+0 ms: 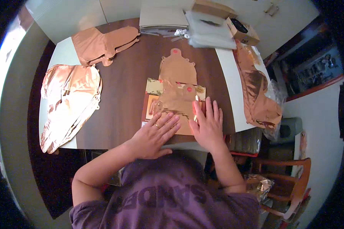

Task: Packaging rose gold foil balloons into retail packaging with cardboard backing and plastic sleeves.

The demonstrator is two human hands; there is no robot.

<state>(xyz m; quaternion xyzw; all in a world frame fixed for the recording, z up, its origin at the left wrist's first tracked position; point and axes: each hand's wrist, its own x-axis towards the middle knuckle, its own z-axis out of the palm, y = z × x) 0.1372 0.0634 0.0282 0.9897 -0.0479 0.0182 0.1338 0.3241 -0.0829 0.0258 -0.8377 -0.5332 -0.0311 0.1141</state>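
Note:
In front of me lies a flat rose-gold foil balloon (pixel 178 70) with small tabs along its edge and red round marks on it. Its near part rests over a patterned printed sheet (pixel 154 86) on the table. My left hand (pixel 153 134) lies flat on the near left part of the foil, fingers stretched out and a ring on one of them. My right hand (pixel 209 124) is spread at the foil's right edge, fingers pointing away from me. Neither hand grips anything. The hands hide the near corners of the foil and sheet.
The brown table (pixel 120 99) carries a shiny foil stack (pixel 70 101) at left and another foil pile (pixel 103 44) at far left. Cardboard sheets (pixel 162 18) and clear plastic bags (pixel 210 32) stand at the back. More foil (pixel 256 91) lies right; a wooden chair (pixel 300 179) stands near right.

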